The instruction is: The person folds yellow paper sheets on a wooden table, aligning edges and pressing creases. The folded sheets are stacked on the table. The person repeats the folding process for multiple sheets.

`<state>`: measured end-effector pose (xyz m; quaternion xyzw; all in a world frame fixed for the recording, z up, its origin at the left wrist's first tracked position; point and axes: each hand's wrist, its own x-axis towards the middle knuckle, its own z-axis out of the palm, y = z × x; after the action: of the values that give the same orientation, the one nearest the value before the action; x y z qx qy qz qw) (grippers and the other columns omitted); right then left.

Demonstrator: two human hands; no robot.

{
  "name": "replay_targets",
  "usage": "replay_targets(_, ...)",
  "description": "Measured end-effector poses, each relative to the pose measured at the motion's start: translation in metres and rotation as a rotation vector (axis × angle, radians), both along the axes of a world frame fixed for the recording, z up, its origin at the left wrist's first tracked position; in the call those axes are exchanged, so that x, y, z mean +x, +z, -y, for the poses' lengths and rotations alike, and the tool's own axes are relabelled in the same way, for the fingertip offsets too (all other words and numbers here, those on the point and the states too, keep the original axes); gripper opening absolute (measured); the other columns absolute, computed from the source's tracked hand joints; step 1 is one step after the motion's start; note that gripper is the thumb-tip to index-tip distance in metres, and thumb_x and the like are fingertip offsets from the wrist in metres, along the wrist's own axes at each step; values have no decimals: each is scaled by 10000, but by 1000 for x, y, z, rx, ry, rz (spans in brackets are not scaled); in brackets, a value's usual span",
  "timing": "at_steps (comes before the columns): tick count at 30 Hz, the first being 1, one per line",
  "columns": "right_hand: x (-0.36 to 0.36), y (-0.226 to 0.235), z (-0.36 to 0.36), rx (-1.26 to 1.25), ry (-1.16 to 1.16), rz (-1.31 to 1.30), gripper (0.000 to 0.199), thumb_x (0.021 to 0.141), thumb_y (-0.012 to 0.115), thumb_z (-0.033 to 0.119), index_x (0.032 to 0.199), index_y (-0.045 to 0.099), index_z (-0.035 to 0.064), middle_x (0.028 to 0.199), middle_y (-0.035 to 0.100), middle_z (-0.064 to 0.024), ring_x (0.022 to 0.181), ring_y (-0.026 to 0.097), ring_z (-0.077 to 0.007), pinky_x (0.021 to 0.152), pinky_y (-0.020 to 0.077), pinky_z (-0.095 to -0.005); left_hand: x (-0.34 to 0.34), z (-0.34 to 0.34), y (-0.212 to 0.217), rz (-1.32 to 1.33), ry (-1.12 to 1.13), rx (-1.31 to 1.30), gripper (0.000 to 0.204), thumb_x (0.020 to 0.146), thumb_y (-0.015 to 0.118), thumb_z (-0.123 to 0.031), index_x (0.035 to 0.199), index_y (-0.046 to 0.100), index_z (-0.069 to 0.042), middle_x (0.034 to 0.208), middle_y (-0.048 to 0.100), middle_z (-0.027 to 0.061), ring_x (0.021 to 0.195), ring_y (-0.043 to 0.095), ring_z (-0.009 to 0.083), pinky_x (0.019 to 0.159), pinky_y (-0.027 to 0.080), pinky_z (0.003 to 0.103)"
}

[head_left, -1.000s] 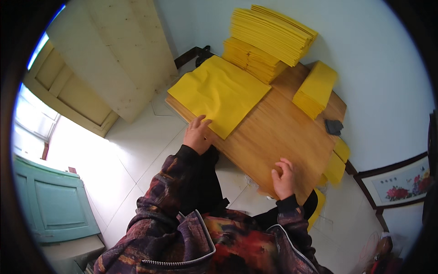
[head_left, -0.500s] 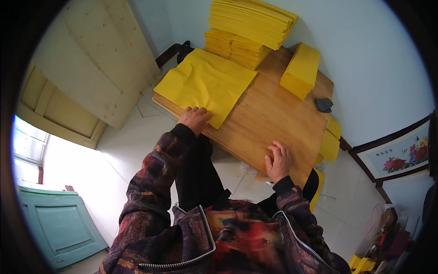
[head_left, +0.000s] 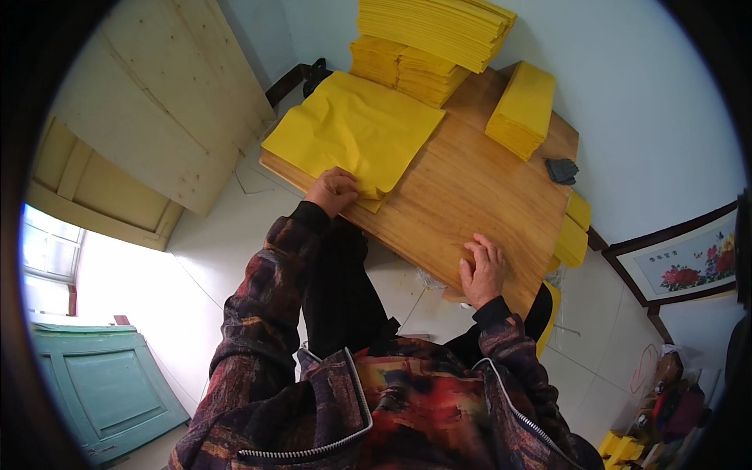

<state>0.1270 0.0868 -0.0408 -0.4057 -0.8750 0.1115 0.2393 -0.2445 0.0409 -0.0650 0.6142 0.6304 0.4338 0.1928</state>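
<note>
A small pile of yellow paper-like sheets (head_left: 360, 125) lies on the left part of the wooden table (head_left: 462, 180), its top sheet wrinkled. At the pile's near edge my left hand (head_left: 334, 192) is closed, thumb and fingers together on the top sheet. That sheet's near edge is drawn back, and several lower layers show beside the fingertips. My right hand (head_left: 484, 272) rests on the bare wood close to the table's near right edge, fingers loosely apart, holding nothing.
Tall stacks of yellow sheets (head_left: 431, 35) stand at the back against the wall. A folded yellow bundle (head_left: 523, 110) and a dark grey cloth (head_left: 561, 171) lie on the right. More yellow bundles (head_left: 573, 235) sit beyond the right edge. A framed flower picture (head_left: 681, 254) leans at the wall.
My left hand has closed on the top sheet's near edge and moved it slightly away from me, exposing layers beneath. My right hand stays in nearly the same place on the table.
</note>
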Motion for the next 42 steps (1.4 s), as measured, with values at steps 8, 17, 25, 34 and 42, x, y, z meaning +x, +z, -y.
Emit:
replay_targets(8,-1,1,-1,-29,8,-17,300,755,640,124,1046,574,97,1248,510,-82,1145,461,-330,945,380,-452,-2,0,-2,112,27,-79,89,781,665,-29,866,655,-3,1013,605,62,902,578,183,778,474,276)
replay_targets(17,-3,5,1,0,20,-7,289,755,617,89,1037,560,65,1231,523,-127,1119,476,-341,943,380,-444,5,-1,5,78,111,-123,87,771,636,-51,831,652,10,984,618,69,894,584,189,784,475,277)
replay_targets(25,-3,0,-3,22,21,-8,254,761,630,129,1005,580,82,1214,525,-108,1115,478,-329,911,390,-458,9,-7,-13,-46,195,109,119,724,619,-129,767,652,-23,879,634,152,849,604,320,761,491,374)
replay_targets(34,49,-2,-113,-105,-265,-358,317,818,613,164,1069,567,-24,1097,568,-234,1013,542,-402,874,435,-444,23,-11,-6,-37,262,105,48,726,574,-25,754,598,7,865,617,147,843,570,310,748,460,354)
replay_targets(42,95,-22,-312,212,-506,149,283,796,623,200,1008,643,12,1026,611,-229,1013,540,-403,872,439,-485,24,-6,5,48,225,-5,53,788,580,-40,819,594,1,859,593,132,816,566,278,747,455,323)
